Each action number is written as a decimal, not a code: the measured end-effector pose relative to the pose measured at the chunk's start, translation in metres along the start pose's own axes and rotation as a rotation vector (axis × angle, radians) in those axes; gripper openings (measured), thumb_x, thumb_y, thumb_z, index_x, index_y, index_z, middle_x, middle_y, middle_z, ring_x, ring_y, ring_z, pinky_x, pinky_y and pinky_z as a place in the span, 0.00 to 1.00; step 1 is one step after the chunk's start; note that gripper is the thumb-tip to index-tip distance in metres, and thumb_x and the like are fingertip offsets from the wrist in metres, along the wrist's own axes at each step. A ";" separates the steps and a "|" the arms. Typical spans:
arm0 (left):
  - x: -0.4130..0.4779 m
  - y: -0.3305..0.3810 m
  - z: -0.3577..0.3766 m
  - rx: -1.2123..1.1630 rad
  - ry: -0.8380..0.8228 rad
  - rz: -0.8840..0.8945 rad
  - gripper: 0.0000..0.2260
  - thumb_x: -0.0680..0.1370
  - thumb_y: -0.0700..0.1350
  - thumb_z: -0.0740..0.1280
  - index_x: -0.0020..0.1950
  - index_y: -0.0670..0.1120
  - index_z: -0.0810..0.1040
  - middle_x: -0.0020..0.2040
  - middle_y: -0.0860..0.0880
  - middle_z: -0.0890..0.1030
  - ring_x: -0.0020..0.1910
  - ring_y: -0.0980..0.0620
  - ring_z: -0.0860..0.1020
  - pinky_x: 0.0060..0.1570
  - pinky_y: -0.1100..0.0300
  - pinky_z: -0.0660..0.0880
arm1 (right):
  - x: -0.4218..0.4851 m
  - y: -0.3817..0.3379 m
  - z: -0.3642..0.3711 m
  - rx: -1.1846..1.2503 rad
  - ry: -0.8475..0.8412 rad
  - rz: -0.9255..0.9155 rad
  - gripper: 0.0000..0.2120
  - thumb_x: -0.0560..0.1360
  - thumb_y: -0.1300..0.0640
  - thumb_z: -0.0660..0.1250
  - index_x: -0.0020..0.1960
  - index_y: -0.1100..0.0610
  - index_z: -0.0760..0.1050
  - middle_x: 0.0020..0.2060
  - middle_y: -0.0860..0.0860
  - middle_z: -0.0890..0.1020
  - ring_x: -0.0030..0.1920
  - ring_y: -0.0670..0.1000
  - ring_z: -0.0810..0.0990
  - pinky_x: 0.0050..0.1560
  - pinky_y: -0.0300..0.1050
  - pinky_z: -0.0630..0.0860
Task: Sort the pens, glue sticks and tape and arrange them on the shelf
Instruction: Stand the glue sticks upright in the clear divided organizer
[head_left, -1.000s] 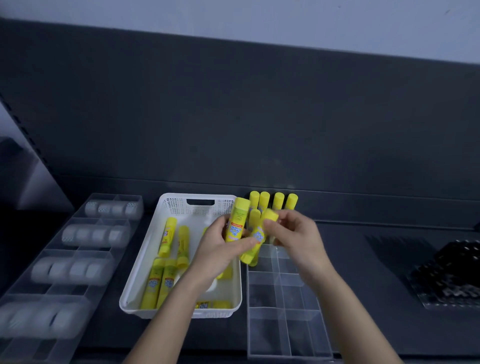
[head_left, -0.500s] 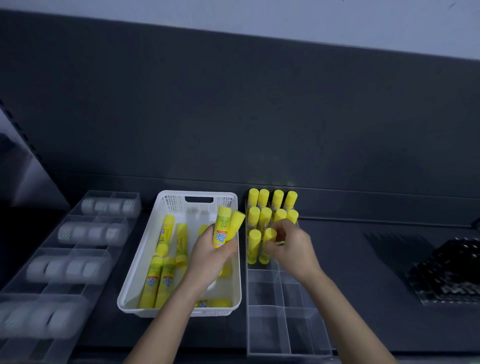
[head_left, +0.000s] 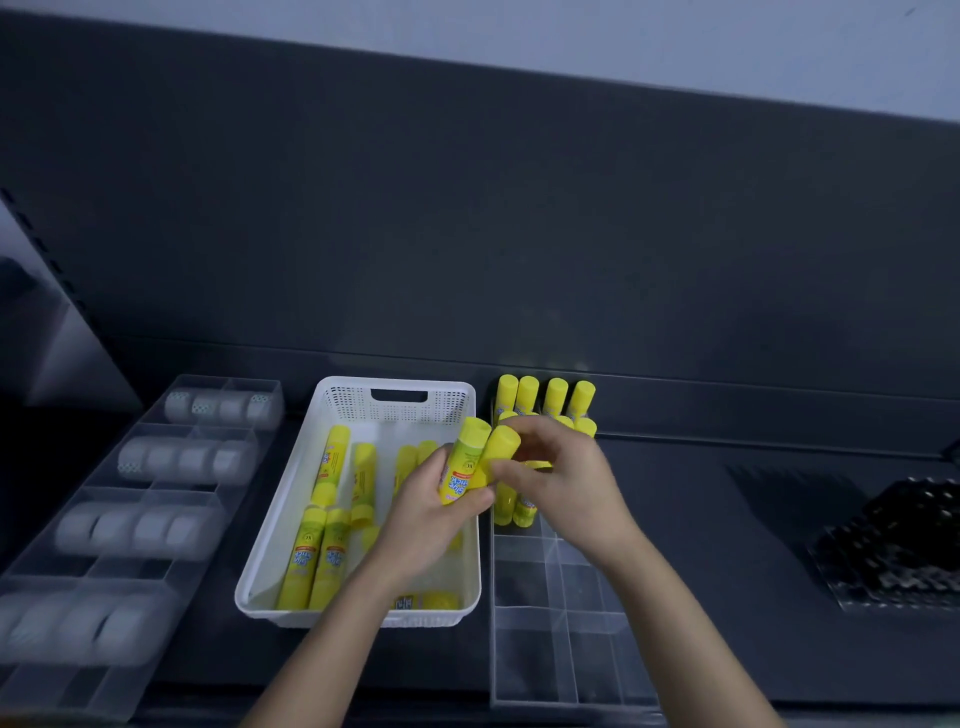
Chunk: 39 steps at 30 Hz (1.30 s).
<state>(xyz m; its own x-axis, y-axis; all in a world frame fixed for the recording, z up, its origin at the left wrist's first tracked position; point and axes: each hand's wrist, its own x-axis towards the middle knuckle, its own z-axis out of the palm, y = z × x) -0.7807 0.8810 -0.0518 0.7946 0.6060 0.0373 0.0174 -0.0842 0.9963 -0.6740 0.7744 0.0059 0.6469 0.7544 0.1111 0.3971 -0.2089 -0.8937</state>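
Note:
My left hand (head_left: 431, 514) grips two yellow glue sticks (head_left: 464, 460) upright over the right side of the white basket (head_left: 280, 525). My right hand (head_left: 563, 480) has its fingers curled on the right-hand stick of the pair (head_left: 500, 448). Several more glue sticks (head_left: 332, 462) lie loose in the basket. Other glue sticks (head_left: 543, 396) stand upright in the far cells of the clear divided organizer (head_left: 545, 639), partly hidden behind my right hand.
A clear divided tray (head_left: 156, 431) with several rolls of tape (head_left: 187, 460) runs along the left of the dark shelf. A black mesh holder (head_left: 893, 545) sits at the right. The shelf's dark back wall rises just behind everything.
My right hand has left the sticks standing in the organizer and moved left to the pair in my left hand. My left hand stayed nearly in place.

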 end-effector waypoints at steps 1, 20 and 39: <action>-0.001 -0.001 0.000 0.005 -0.017 -0.001 0.12 0.69 0.46 0.71 0.51 0.51 0.77 0.43 0.54 0.83 0.43 0.57 0.79 0.46 0.61 0.76 | 0.000 -0.002 0.002 0.059 -0.024 0.004 0.10 0.69 0.67 0.72 0.47 0.56 0.79 0.40 0.48 0.82 0.42 0.47 0.81 0.43 0.42 0.77; 0.005 -0.016 -0.002 0.158 0.269 -0.005 0.08 0.75 0.55 0.65 0.45 0.51 0.74 0.33 0.53 0.72 0.33 0.50 0.70 0.36 0.49 0.69 | -0.001 0.054 -0.042 -0.401 0.179 0.134 0.09 0.68 0.67 0.67 0.45 0.55 0.76 0.36 0.49 0.79 0.37 0.48 0.75 0.32 0.28 0.69; -0.004 0.036 0.021 0.026 0.204 0.263 0.15 0.67 0.44 0.77 0.46 0.55 0.74 0.41 0.55 0.81 0.40 0.53 0.80 0.41 0.58 0.78 | -0.024 0.015 -0.027 -0.492 0.124 -0.320 0.19 0.69 0.65 0.71 0.59 0.56 0.78 0.55 0.49 0.80 0.54 0.49 0.73 0.55 0.35 0.67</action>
<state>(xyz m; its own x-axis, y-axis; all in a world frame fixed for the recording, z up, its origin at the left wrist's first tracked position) -0.7707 0.8585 -0.0174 0.6362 0.7066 0.3099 -0.1542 -0.2772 0.9484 -0.6657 0.7360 0.0013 0.5053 0.7551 0.4178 0.8201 -0.2694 -0.5049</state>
